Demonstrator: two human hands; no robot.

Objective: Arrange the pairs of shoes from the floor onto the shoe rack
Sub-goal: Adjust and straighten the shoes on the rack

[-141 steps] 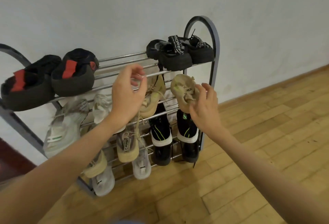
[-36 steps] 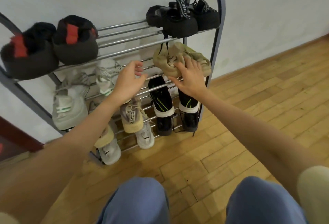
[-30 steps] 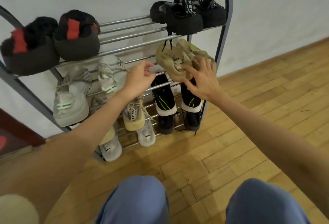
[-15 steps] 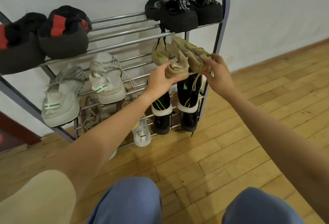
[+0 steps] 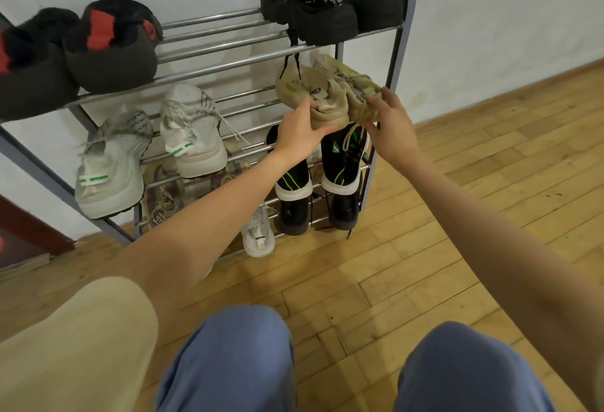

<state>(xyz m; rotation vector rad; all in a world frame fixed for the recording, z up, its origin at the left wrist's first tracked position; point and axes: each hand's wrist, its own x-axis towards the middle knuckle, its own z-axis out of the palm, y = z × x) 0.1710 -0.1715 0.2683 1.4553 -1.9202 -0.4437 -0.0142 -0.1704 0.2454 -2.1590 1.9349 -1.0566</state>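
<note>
**Head view: both hands on the beige pair at the second shelf**

Head view, looking down past two knees in blue trousers [image 5: 228, 359] at a metal shoe rack [image 5: 407, 12] standing against a white wall [image 5: 490, 2] on a wooden floor [image 5: 425, 264]. The left hand [image 5: 299, 137] grips the heel of the left beige shoe [image 5: 307, 91], thumb under the sole and fingers [image 5: 312, 105] curled over the collar. The right hand [image 5: 390, 127] pinches the heel end of the right beige shoe [image 5: 346, 81] with curled fingers, and a lace end hangs just beside it. Both beige shoes lie side by side, touching, at the right end of the second shelf, toes toward the wall.

Other pairs on the rack:
- Top shelf, left: black slippers with red patches [image 5: 111, 48].
- Top shelf, right: black shoes with lettered straps [image 5: 330, 9], directly above the beige pair.
- Second shelf, left: white sneakers with green tabs [image 5: 192, 137], heels tilted downward.
- Below the beige pair: black sneakers with green stripes [image 5: 340, 163], toes up.
- Lowest level: a white shoe [image 5: 258, 235] partly hidden by the left forearm, and a brownish shoe [image 5: 163, 195] behind the bars.
</note>
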